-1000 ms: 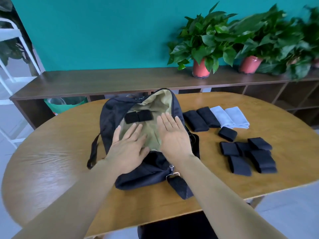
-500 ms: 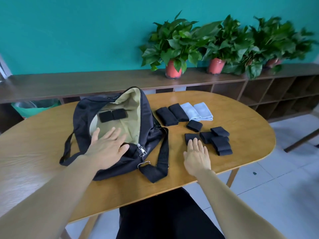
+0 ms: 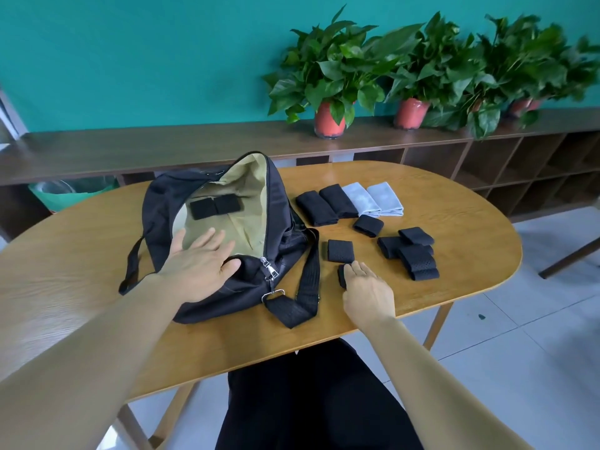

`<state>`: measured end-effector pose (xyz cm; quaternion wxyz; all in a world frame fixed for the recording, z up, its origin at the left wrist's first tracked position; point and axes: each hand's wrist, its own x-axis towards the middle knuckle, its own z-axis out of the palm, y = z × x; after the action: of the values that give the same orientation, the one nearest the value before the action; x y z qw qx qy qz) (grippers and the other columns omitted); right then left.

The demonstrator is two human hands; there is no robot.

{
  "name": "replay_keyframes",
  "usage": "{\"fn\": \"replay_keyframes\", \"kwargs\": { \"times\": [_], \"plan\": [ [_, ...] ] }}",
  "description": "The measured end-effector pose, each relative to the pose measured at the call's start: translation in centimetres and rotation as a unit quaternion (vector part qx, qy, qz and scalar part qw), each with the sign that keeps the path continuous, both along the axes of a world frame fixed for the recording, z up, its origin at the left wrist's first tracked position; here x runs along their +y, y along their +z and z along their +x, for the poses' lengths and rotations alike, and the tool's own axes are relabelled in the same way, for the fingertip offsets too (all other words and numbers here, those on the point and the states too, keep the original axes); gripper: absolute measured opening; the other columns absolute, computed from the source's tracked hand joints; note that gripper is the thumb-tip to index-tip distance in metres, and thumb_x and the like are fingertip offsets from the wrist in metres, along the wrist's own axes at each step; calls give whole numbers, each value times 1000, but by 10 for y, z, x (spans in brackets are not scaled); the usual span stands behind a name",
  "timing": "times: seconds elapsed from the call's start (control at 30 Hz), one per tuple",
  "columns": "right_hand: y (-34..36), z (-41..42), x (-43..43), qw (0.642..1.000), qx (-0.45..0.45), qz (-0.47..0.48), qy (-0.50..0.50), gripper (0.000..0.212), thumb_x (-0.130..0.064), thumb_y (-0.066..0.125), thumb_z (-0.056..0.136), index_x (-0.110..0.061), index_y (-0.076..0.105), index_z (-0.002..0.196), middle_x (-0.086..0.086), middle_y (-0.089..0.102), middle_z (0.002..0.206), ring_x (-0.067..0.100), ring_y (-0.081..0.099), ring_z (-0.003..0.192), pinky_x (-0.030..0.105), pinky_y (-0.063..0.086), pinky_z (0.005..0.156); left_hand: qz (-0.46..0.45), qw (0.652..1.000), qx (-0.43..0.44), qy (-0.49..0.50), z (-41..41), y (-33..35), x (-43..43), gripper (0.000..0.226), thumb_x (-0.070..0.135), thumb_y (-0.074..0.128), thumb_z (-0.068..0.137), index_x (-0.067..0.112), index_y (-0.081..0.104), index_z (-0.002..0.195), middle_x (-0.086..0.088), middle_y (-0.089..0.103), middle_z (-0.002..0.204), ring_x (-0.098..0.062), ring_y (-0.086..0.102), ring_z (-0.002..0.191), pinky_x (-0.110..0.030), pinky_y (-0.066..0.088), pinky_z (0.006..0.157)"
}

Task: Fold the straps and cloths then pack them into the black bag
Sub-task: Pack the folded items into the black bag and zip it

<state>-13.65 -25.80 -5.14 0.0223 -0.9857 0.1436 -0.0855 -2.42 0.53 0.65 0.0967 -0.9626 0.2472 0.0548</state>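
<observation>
On the oval wooden table, toward 9 o'clock, the unzipped black fabric bag with tan lining lies open, two folded black straps inside. The left hand rests flat, fingers straight, on its near lining. At 4 o'clock from the bag, the right hand curls its fingers round a small folded black strap. A pile of folded black straps lies at 2 o'clock from that hand, with folded black cloths and folded pale blue cloths at 12.
</observation>
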Motion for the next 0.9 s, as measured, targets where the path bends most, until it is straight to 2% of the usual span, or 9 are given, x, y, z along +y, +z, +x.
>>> {"fn": "replay_keyframes", "kwargs": {
  "times": [0.1, 0.27, 0.33, 0.4, 0.53, 0.7, 0.8, 0.83, 0.9],
  "plan": [
    [5, 4, 0, 999, -1, -38, 17, 38, -7, 47, 91, -11, 47, 129, 6, 52, 131, 21, 45, 125, 29, 34, 105, 4, 1000, 0, -1, -2, -1, -1, 59, 51, 5, 100, 26, 9, 154, 4, -4, 161, -11, -9, 147, -52, -10, 115],
    [5, -6, 2, 998, -20, -57, 6, 46, -2, 53, 87, -7, 46, 133, 8, 50, 138, 22, 42, 132, 30, 36, 105, -13, 1000, -9, 0, -5, 4, 2, 59, 51, 4, 100, 26, 8, 154, 4, -4, 161, -10, -9, 147, -50, -11, 115],
    [8, -11, 2, 995, -92, -40, 1, 50, 3, 69, 72, -1, 59, 121, 14, 61, 126, 26, 57, 119, 33, 51, 89, -21, 1000, -14, 1, -2, 8, 5, 59, 50, 4, 100, 26, 7, 154, 3, -5, 161, -10, -9, 147, -50, -12, 115],
    [17, -9, 8, 988, -154, -16, 13, 57, 10, 76, 59, 2, 65, 114, 17, 66, 116, 29, 63, 109, 36, 56, 77, -26, 999, -22, 4, 4, 10, 10, 58, 47, 4, 101, 24, 7, 154, 2, -5, 161, -11, -9, 147, -51, -13, 115],
    [54, 19, 47, 961, -261, 2, 92, 60, 15, 72, 59, 3, 63, 118, 18, 63, 121, 30, 61, 113, 38, 56, 79, -34, 998, -51, 20, 24, 14, 32, 56, 46, 10, 102, 23, 11, 154, 1, -1, 162, -13, -10, 147, -53, -13, 115],
    [66, 89, 110, 951, -210, -25, 226, 67, 7, 79, 46, 0, 68, 112, 14, 67, 114, 24, 65, 106, 33, 58, 77, -35, 995, -91, 15, 45, 14, 52, 56, 52, 19, 100, 29, 17, 152, 3, 0, 162, -17, -14, 147, -52, -24, 107],
    [52, 133, 137, 960, -131, -31, 246, 72, -2, 85, 34, -3, 71, 105, 13, 70, 108, 21, 68, 100, 27, 58, 60, -39, 994, -100, -5, 56, 14, 59, 53, 52, 31, 97, 33, 33, 146, 5, -1, 161, -20, -17, 146, -49, -35, 97],
    [49, 145, 144, 964, -104, -35, 243, 73, -5, 86, 35, -5, 71, 107, 12, 70, 110, 20, 67, 102, 26, 57, 60, -43, 994, -97, -9, 58, 14, 60, 51, 51, 34, 95, 31, 40, 142, 5, -2, 161, -20, -18, 146, -51, -33, 99],
    [45, 165, 157, 971, -61, -44, 227, 68, -9, 75, 66, -4, 54, 131, 14, 53, 136, 20, 50, 127, 29, 53, 83, -49, 994, -91, -16, 62, 14, 60, 49, 51, 38, 92, 28, 51, 133, 3, -3, 162, -20, -18, 146, -54, -27, 104]
  ]
}}
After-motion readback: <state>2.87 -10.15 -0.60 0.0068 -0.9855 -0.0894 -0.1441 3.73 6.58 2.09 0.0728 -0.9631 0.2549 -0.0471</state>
